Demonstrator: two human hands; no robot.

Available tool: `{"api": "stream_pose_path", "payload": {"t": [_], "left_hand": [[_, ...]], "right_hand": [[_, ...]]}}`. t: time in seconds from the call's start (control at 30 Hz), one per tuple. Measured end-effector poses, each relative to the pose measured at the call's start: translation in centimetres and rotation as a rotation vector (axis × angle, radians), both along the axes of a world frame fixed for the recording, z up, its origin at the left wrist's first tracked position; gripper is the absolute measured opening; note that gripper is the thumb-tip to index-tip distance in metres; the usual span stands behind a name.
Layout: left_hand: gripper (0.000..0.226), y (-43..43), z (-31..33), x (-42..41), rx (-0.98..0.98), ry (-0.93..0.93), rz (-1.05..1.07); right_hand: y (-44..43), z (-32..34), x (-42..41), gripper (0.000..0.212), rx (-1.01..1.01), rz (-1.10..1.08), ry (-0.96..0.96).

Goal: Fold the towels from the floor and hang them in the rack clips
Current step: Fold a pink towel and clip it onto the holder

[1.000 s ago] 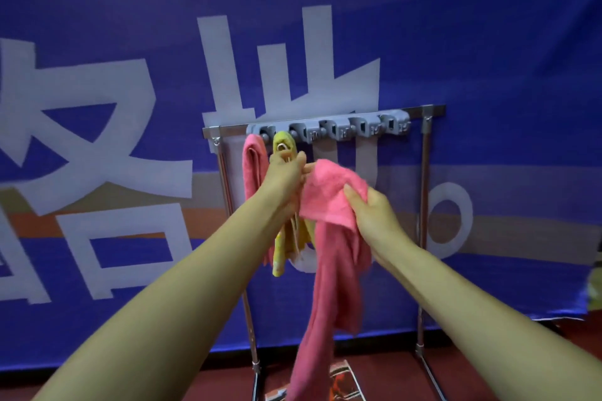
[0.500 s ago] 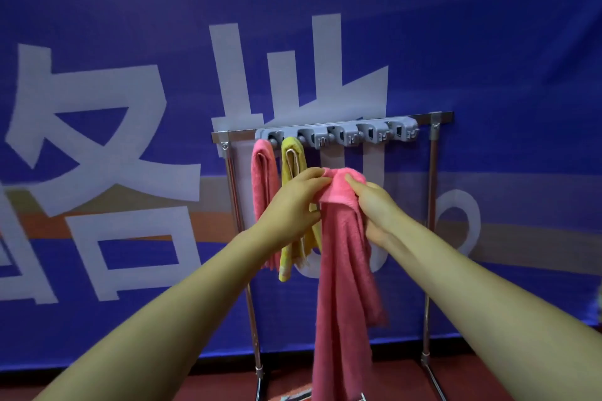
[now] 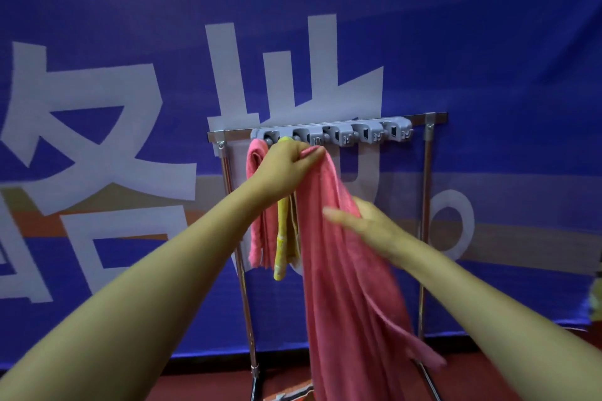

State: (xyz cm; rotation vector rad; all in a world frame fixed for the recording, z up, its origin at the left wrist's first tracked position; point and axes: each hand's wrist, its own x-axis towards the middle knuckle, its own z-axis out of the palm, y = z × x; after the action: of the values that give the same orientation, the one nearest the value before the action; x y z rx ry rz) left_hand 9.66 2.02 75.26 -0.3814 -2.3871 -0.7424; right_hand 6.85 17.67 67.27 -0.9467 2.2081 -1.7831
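The left hand (image 3: 286, 161) is closed in a pinch on the top end of one long pink towel (image 3: 348, 286), just below the grey clip strip (image 3: 332, 133), while the right hand (image 3: 368, 225), fingers spread and blurred, lies flat against the same towel lower down. Two towels hang at the left end of the strip, one folded pink towel (image 3: 257, 225) and one yellow towel (image 3: 282, 244), side by side. The strip has five clips and is fixed to the top bar of one metal rack (image 3: 426, 205), which stands before a blue banner (image 3: 488, 42) on a red floor (image 3: 208, 381).
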Motion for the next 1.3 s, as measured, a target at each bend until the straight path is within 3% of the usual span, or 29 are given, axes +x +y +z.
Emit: {"api": "stream_pose_path", "payload": {"t": [0.03, 0.13, 0.3, 0.5, 0.77, 0.83, 0.97, 1.07, 1.17, 1.3], "left_hand": [[0.046, 0.1, -0.1, 0.0, 0.058, 0.0, 0.038], [0.042, 0.5, -0.4, 0.0, 0.191, -0.006, 0.089], [0.039, 1.5, 0.0, 0.0, 0.438, 0.032, 0.102], [0.034, 1.3, 1.9, 0.4, 0.439, 0.063, 0.15], [0.036, 0.6, 3.8, 1.4, 0.489, 0.123, 0.18], [0.034, 0.1, 4.1, 1.5, 0.54, 0.119, 0.18], [0.025, -0.9, 4.7, 1.6, 0.716, 0.067, 0.142], [0.023, -2.0, 4.6, 1.5, 0.799, 0.027, 0.164], [0.018, -3.6, 4.3, 1.1, 0.882, 0.036, 0.199], [0.017, -4.9, 3.7, 1.0, 0.89, 0.048, 0.237]], "right_hand": [[0.3, -0.1, 0.0, 0.016, 0.115, -0.065, 0.11], [1.2, -0.3, -0.4, 0.007, 0.364, -0.29, 0.324], [2.0, -0.9, -0.9, 0.015, 0.368, -0.485, 0.327], [2.8, -1.8, -0.8, 0.01, 0.443, -0.654, 0.364], [3.2, -2.0, -1.3, 0.017, 0.416, -0.527, 0.276], [3.4, -2.2, -1.3, 0.026, 0.342, -0.534, 0.237], [3.7, -2.4, -1.4, 0.017, 0.059, -0.648, 0.139], [3.9, -2.3, -1.3, 0.02, -0.048, -0.658, 0.185], [4.3, -1.6, -0.5, 0.01, 0.077, -0.521, 0.326], [5.4, -0.4, -0.3, 0.02, 0.37, -0.346, 0.531]]}}
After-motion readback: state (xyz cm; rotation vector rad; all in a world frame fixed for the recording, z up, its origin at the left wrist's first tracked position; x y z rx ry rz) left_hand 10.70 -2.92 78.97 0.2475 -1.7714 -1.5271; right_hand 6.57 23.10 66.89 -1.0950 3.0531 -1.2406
